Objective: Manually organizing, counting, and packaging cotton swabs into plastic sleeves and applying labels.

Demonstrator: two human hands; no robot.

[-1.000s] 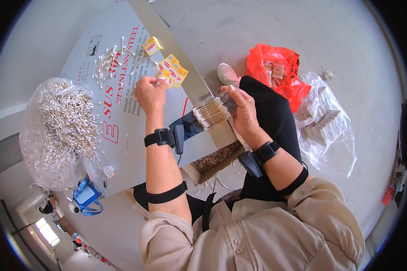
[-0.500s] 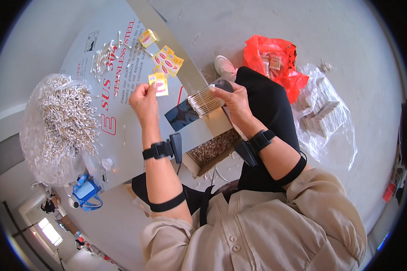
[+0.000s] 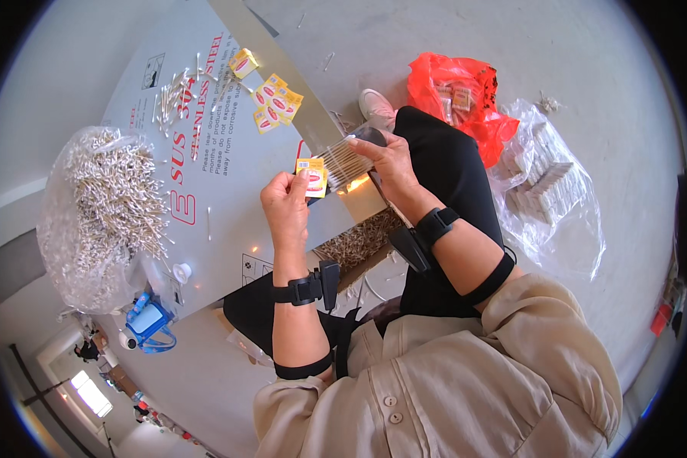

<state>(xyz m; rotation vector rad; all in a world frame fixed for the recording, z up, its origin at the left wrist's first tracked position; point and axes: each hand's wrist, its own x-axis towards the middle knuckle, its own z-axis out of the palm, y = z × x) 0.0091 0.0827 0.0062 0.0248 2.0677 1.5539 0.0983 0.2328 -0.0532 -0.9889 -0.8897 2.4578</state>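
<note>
left hand (image 3: 286, 208) raised above the table (image 3: 229, 221), forearm upright, fingers pinched on a small yellow label (image 3: 312, 176). right hand (image 3: 389, 162) just beyond, wrist bent inward, fingers wrapped tight around a bundle of swabs (image 3: 343, 162); the label's edge touches the bundle's end. farther left lies a clear bag of loose swabs (image 3: 107, 206); spare labels (image 3: 275, 101) sit at the table's far edge.

Small packing workshop: bare concrete floor (image 3: 404, 30), steel sheet worktable (image 3: 206, 175), bulk cotton-swab heap (image 3: 114, 198), label stack (image 3: 275, 103).
</note>
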